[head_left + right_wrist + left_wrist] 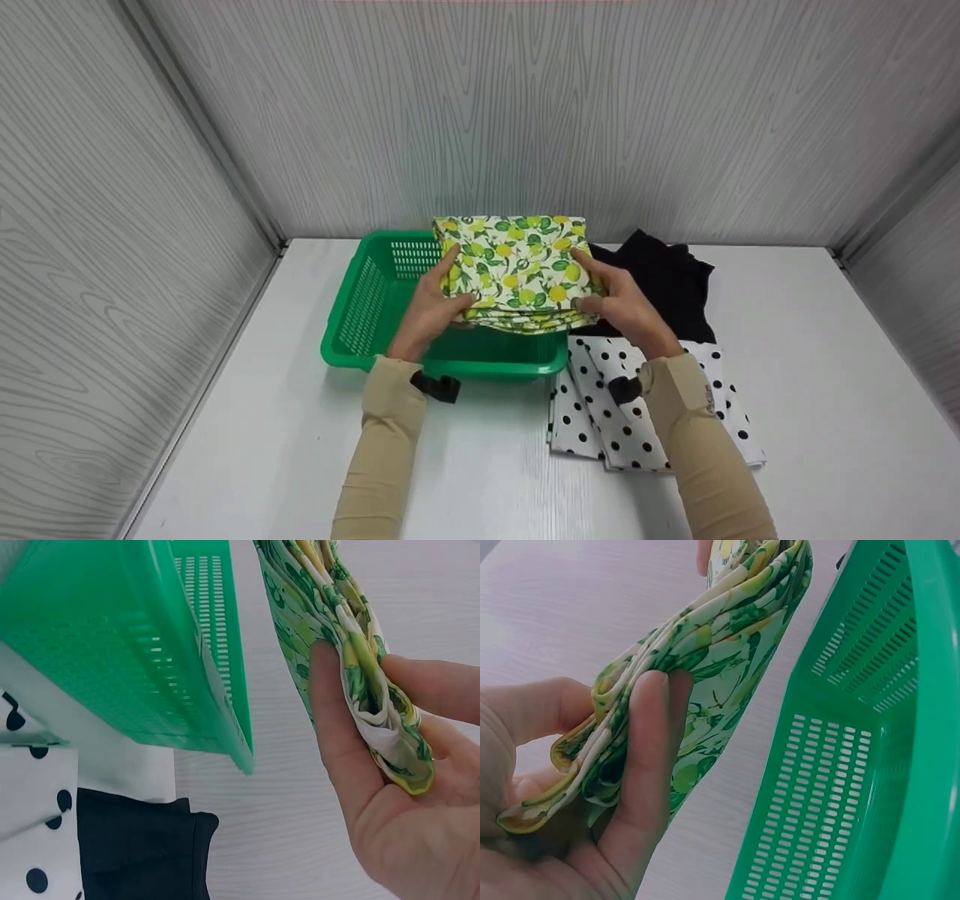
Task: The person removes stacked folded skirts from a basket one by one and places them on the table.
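A folded lemon-print cloth [517, 262], white with yellow lemons and green leaves, is held up over a green plastic basket [446, 370]. My left hand [431, 306] grips its left edge, and in the left wrist view the layers lie pinched between thumb and fingers [649, 742]. At the opposite edge my right hand [624, 301] holds the cloth the same way; the right wrist view shows the stacked folds [367, 690] between thumb and fingers. The cloth hides part of the basket's inside and back rim.
To the basket's right lie folded white cloths with black dots [622, 427]. Behind them, a black cloth [667, 281] reaches toward the back wall [525, 112]. Everything stands on a white table [810, 375], with grey wood-grain panels [97, 225] at the sides.
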A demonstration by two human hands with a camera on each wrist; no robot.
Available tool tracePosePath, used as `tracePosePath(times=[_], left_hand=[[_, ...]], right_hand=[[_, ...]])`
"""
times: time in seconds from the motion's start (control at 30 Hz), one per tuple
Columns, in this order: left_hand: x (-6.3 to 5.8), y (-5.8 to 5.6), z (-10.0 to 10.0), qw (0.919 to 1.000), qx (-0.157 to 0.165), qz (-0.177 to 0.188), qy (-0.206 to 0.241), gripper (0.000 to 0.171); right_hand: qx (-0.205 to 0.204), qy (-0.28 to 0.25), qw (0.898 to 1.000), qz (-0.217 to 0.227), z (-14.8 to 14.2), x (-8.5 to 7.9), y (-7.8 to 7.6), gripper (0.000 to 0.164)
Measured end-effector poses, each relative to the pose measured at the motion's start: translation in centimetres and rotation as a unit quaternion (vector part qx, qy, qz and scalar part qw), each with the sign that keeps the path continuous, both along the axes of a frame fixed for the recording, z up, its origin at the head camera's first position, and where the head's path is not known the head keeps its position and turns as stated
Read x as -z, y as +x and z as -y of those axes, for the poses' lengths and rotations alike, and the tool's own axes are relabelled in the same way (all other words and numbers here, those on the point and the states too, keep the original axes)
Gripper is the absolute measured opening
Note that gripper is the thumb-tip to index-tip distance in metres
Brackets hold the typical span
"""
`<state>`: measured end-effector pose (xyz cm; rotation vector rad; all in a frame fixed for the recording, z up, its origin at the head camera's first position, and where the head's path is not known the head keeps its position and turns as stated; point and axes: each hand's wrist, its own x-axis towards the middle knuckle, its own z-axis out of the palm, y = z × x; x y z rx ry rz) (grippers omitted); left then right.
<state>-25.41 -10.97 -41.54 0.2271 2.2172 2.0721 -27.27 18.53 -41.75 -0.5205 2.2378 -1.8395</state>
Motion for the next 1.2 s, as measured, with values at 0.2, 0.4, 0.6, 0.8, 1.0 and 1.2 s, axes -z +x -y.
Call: tracePosePath(times=[0.2,0.4,0.6,0.8,1.0,1.2], left_hand=[[0.2,0.1,-1.3,0.9998,0.014,0.003,0.014,0.084],[0.4,0.1,-2.9,0.9988,0.038,0.009,0.030,0.086],[0.4,-0.1,-4.8,0.9978,0.065,-0.002,0.015,0.086],[0.7,-0.2,-6.4,0.9965,0.081,-0.015,-0.012,0.088],[0.5,-0.2,-7.7,0.9954,0.095,-0.012,0.004,0.089],[0.6,-0.2,-8.9,0.9952,0.093,-0.028,-0.008,0.089]], right_hand=[[0.014,0.005,1.000,0.007,-1.3,0.1,0.4,0.081],[0.028,0.028,0.999,-0.011,-3.2,0.3,0.8,0.080],[0.052,0.041,0.998,-0.016,-4.9,0.3,1.2,0.078],[0.068,0.056,0.996,-0.012,-6.3,0.1,1.4,0.078],[0.080,0.041,0.996,-0.011,-7.6,0.1,1.6,0.077],[0.095,0.049,0.994,-0.012,-8.8,0.1,1.7,0.078]])
